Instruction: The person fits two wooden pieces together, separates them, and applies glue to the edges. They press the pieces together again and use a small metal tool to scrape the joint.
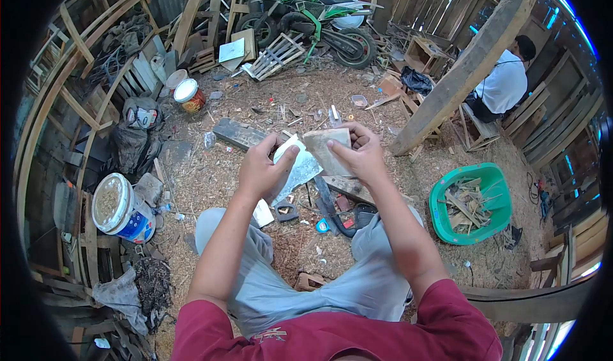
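- Spreading under everything, the floor (239, 96) is strewn with shavings and scraps; its widest open stretch lies beyond the hands.
- A slanting post (471, 66) bounds that stretch on the right, well apart from the right arm.
- A motorbike (316, 22) stands at the far side, among loose wood.
- A person (504, 83) in white is beyond the post, near the right wall, well away from the hands.
- Bent legs (382, 252) in pale trousers are spread wide, leaving a gap between the knees.
- A green tub (437, 201) of scrap wood limits the room right of the right knee.
- A bucket (137, 217) sits at the left, with shavings-covered floor between it and the left knee.
- A beam (239, 133) lies past the left hand (267, 160), its left end in plain sight.
- That hand is nearly closed, fingers curled and thumb pressing, pinching an upper edge of the pale sheet (299, 174).
- The right hand (361, 150) grips the tan piece (325, 149), thumb flat across its face, other fingers bent around its right edge and partly hidden.
- Pale sheet and tan piece are held up between the hands, above the knee gap; they meet in the middle, though I cannot tell whether they are joined. The sheet's lower edge hangs free.
- A blue item (322, 225) lies on the floor between the knees.
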